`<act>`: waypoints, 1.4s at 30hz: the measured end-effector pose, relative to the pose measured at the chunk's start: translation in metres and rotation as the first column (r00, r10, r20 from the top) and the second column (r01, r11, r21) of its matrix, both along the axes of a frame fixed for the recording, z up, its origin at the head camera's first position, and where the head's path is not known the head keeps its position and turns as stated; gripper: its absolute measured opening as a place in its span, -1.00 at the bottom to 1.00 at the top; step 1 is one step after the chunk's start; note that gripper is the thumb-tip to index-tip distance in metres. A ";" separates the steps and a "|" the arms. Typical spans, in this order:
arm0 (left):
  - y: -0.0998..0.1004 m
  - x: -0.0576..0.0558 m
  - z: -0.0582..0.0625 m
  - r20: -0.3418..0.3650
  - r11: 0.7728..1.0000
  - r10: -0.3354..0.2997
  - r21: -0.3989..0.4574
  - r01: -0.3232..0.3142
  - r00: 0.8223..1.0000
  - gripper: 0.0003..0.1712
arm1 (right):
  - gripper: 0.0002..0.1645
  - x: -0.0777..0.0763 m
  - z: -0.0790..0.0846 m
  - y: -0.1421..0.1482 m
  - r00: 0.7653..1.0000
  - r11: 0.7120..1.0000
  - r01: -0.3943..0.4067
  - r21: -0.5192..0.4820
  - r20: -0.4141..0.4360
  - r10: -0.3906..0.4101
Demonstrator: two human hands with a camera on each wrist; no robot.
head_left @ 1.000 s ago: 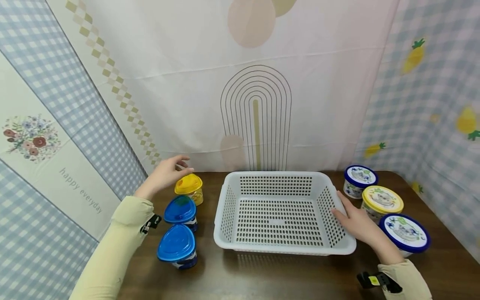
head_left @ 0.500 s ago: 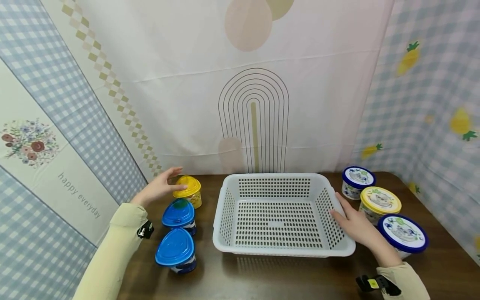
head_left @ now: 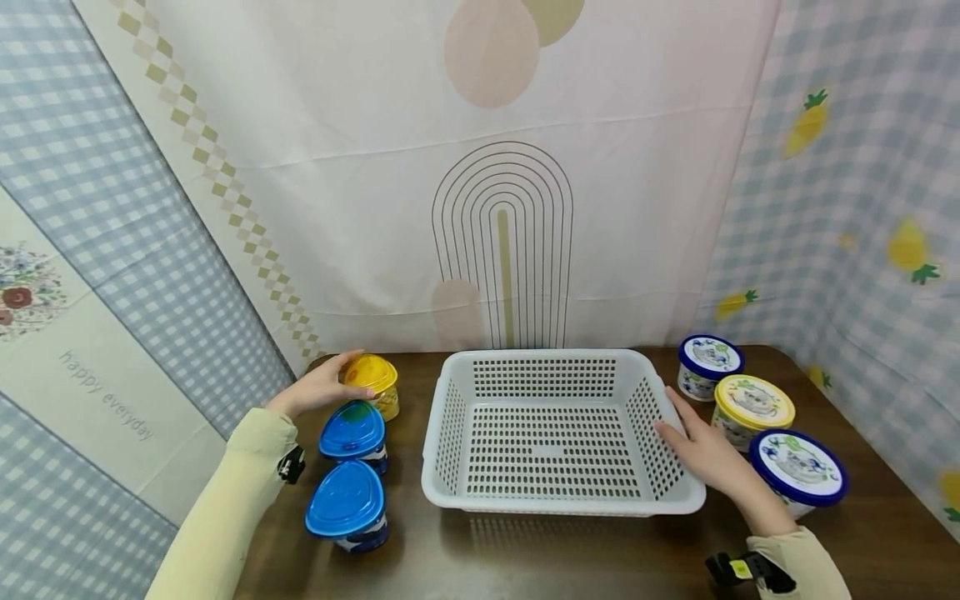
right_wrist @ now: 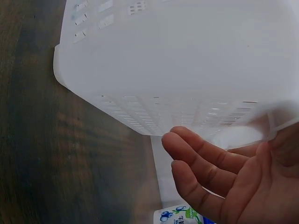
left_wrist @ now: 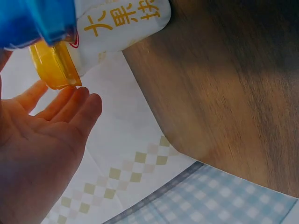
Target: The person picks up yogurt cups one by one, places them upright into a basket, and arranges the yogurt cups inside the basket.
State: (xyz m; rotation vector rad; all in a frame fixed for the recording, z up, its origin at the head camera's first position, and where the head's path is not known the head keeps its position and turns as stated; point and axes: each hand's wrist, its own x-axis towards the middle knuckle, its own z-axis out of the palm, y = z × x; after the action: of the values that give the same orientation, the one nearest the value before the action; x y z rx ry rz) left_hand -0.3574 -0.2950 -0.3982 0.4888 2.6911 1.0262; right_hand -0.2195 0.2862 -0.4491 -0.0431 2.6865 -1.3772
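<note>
At the back left of the table, my left hand [head_left: 318, 390] holds a tub with a yellow lid [head_left: 372, 371], its thumb on the near side and its fingers round the far side. In the left wrist view those fingertips lie along the edge of the yellow lid [left_wrist: 53, 67]. My right hand [head_left: 705, 450] grips the right rim of a white perforated basket [head_left: 555, 502], thumb over the rim; the right wrist view shows the other fingers curled beneath the basket's outer wall [right_wrist: 177, 60]. Nothing lies in the basket.
Two blue-lidded tubs [head_left: 352, 429] stand in a row in front of the yellow-lidded one. Right of the basket are two round tubs with blue-rimmed lids [head_left: 711, 356] and one with a yellow-rimmed lid [head_left: 753, 402]. A cloth curtain [head_left: 630, 208] hangs behind the dark wooden table [head_left: 525, 558].
My left hand has come down from above the yellow-lidded tub and closed round its lid. The right hand keeps its hold on the basket rim. The head view has shifted slightly.
</note>
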 end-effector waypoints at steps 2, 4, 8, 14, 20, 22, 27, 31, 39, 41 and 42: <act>0.001 -0.001 0.001 0.007 1.000 0.007 -0.014 -0.007 1.000 0.14 | -0.06 0.001 0.000 0.000 1.000 1.000 0.002 -0.006 0.003 -0.002; 0.001 -0.002 0.002 0.024 1.000 0.019 -0.021 -0.018 1.000 0.16 | -0.06 0.001 0.001 0.000 1.000 1.000 0.004 -0.010 0.007 -0.004; 0.001 -0.006 0.000 0.074 0.999 0.040 -0.015 -0.039 0.996 0.25 | -0.06 0.001 0.001 -0.001 1.000 1.000 0.004 -0.010 0.014 -0.004; 0.000 -0.008 -0.003 0.130 0.999 0.049 0.008 -0.050 0.990 0.33 | -0.04 0.001 0.001 -0.003 1.000 1.000 0.003 -0.020 0.011 -0.003; 0.000 -0.007 -0.003 0.140 0.998 0.065 0.006 -0.067 0.988 0.28 | -0.04 -0.001 -0.001 -0.003 1.000 0.999 0.008 -0.040 0.018 -0.007; 0.000 -0.007 -0.004 0.136 0.998 0.067 0.006 -0.069 0.988 0.27 | -0.04 -0.001 -0.002 -0.002 1.000 0.999 0.011 -0.045 0.020 -0.010; 0.001 -0.010 -0.006 0.114 0.998 0.070 -0.001 -0.070 0.991 0.25 | -0.04 -0.001 -0.003 -0.001 1.000 0.998 0.015 -0.060 0.026 -0.013; 0.001 -0.011 -0.006 0.095 0.998 0.063 -0.015 -0.062 0.993 0.24 | -0.04 -0.001 -0.003 -0.001 0.999 0.997 0.018 -0.069 0.037 -0.016; 0.001 -0.015 0.010 0.089 0.998 0.050 0.020 -0.052 0.995 0.21 | -0.03 -0.001 -0.003 -0.001 0.999 0.996 0.020 -0.088 0.050 -0.015; 0.002 -0.016 0.018 0.078 0.999 0.034 0.027 -0.036 0.996 0.19 | -0.02 -0.001 -0.003 0.000 0.999 0.996 0.016 -0.092 0.051 -0.012; 0.002 -0.017 0.022 0.072 0.999 0.025 0.026 -0.027 0.997 0.19 | -0.02 -0.001 -0.003 0.000 0.999 0.996 0.016 -0.092 0.051 -0.011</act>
State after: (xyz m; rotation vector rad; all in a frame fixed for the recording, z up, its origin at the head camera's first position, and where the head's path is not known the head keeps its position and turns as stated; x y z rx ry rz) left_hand -0.3741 -0.2930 -0.3765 0.4141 2.6305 1.0674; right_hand -0.2206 0.2861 -0.4522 0.0017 2.5851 -1.4857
